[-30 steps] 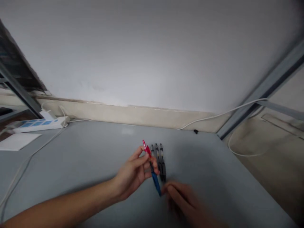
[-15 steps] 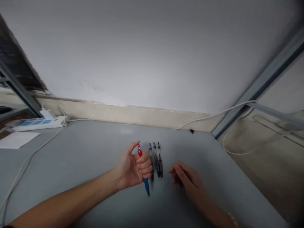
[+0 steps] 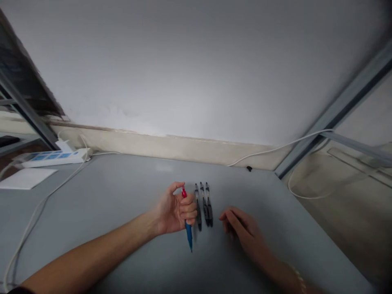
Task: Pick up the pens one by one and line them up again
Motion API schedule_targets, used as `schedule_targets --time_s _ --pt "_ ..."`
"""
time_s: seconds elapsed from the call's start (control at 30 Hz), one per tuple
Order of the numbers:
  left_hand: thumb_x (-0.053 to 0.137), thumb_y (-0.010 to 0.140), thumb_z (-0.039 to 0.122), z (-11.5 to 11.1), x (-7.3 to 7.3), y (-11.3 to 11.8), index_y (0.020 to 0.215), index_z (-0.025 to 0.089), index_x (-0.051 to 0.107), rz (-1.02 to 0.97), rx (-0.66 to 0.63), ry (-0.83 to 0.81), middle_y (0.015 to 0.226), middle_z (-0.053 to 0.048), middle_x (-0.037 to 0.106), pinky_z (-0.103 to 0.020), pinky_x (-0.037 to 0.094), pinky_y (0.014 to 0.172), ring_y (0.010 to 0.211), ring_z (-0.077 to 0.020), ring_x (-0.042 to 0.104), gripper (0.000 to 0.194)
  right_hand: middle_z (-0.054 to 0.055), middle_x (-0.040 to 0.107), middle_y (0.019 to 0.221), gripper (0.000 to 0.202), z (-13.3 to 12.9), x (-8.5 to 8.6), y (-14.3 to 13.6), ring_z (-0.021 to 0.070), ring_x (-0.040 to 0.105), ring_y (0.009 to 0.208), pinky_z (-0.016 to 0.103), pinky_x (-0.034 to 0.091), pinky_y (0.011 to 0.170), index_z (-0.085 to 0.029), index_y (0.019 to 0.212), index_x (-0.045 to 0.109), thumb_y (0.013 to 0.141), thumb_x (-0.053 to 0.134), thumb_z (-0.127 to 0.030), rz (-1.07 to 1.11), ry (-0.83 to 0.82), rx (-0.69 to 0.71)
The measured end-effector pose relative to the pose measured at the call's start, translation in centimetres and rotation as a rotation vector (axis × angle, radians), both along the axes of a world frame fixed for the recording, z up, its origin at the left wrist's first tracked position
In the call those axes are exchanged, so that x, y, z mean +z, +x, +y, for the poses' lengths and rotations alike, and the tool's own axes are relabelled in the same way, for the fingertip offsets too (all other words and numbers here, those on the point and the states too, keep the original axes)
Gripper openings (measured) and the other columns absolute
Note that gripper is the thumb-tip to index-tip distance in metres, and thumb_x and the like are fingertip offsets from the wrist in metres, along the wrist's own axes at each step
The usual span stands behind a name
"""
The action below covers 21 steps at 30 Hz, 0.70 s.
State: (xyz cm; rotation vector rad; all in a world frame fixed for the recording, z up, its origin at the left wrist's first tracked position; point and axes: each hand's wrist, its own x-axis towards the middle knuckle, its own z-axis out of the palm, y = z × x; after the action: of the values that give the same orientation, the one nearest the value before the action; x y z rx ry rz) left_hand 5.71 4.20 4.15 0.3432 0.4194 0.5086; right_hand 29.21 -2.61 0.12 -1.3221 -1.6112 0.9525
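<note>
On the grey worktop (image 3: pixel 122 204) nearest me, I am seeing my right hand (image 3: pixel 241 230) resting palm down, its grip loosely spread and holding nothing, just right of the pens. My left hand (image 3: pixel 176 210) is lying beside it, grip pressed around a pen (image 3: pixel 187 228) with a blue barrel and a red top; the thumb is arching over the red end, and the blue tip is pointing toward me, just over the worktop. Right beside those fingers, three black pens (image 3: pixel 204 204) are lying side by side in a neat row, parallel, pointing away from me, between my two hands.

Farther back on the left, a white sheet (image 3: pixel 26 178) is lying flat, and behind it a white power strip (image 3: pixel 52 157) with blue sockets is sitting near the wall, its cable (image 3: pixel 36 208) trailing toward me. At the far right edge, a small black object (image 3: pixel 249 168) is sitting by a white cord (image 3: pixel 275 148) running along the wall.
</note>
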Motion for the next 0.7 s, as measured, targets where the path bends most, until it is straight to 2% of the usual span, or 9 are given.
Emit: schedule_targets --time_s 0.27,0.5,0.57,0.7 --pt "0.039 0.091 0.051 0.25 -0.16 -0.36 0.048 0.021 0.035 0.019 0.016 -0.004 0.044 0.005 0.029 -0.026 0.036 0.049 0.043 -0.0113 0.025 0.053 -0.005 0.066 0.072 0.027 0.25 -0.28 0.26 0.0106 0.062 0.054 0.026 0.053 0.053 -0.016 0.088 0.067 0.102 0.057 -0.037 -0.048 -0.006 -0.033" --pt "0.03 0.097 0.049 0.2 -0.03 0.0 0.047 0.02 0.04 0.098 0.051 0.006 0.043 0.004 0.03 -0.026 0.035 0.048 0.041 -0.0106 0.026 0.058 -0.005 0.067 0.072 0.025 0.34 -0.38 0.1 0.0104 0.062 0.054 0.026 0.054 0.053 -0.016 0.089 0.067 0.102 0.057 -0.035 -0.14 0.029 -0.025" --pt "0.031 0.098 0.048 0.29 0.12 0.13 0.052 0.018 0.048 0.138 0.083 0.016 0.046 0.004 0.034 -0.026 0.036 0.049 0.042 -0.0109 0.031 0.058 -0.005 0.067 0.073 0.024 0.29 -0.35 0.18 0.0103 0.062 0.054 0.025 0.054 0.053 -0.016 0.089 0.067 0.102 0.058 -0.034 -0.176 0.05 -0.018" --pt "0.042 0.099 0.048 0.66 0.34 0.17 0.079 0.014 0.061 0.248 0.23 0.058 0.066 -0.002 0.056 -0.025 0.038 0.051 0.049 -0.0119 0.046 0.044 -0.004 0.068 0.075 0.02 0.17 -0.03 0.31 0.0105 0.063 0.055 0.025 0.054 0.053 -0.016 0.092 0.067 0.102 0.059 -0.031 -0.277 0.126 0.007"
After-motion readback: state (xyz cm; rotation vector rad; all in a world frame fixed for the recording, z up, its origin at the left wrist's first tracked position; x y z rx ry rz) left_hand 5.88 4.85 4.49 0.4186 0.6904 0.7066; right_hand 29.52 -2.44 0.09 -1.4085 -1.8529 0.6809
